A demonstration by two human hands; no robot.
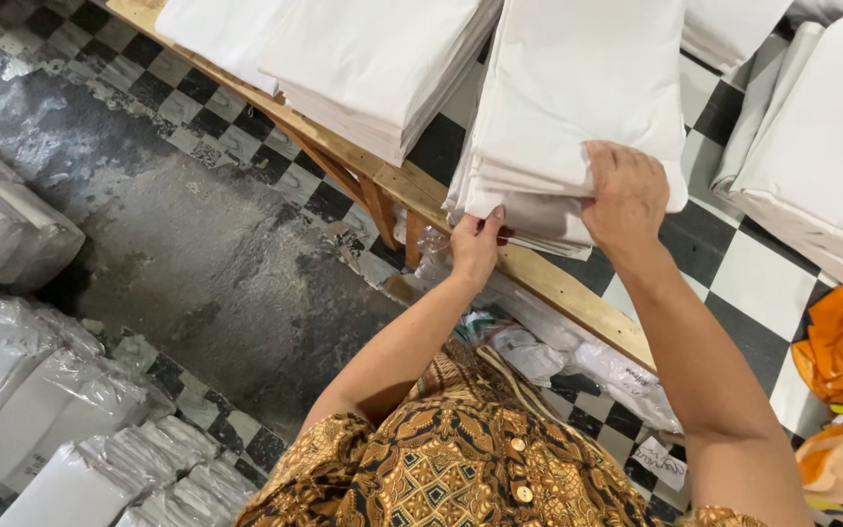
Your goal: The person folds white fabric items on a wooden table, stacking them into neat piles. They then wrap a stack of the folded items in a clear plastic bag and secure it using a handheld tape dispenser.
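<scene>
The left hand (477, 244) pinches the near lower edge of a stack of folded white cloth (578, 98), thumb on top and fingers tucked under the layers. The right hand (626, 195) lies palm down on the same stack's near corner, fingers curled over the top sheet; whether it truly grips or only presses is hard to tell. The stack sits on the edge of a wooden bench (558, 288), beside another white pile (373, 59). Plastic-wrapped white bundles (70, 410) lie on the checkered floor (207, 127) to the left.
</scene>
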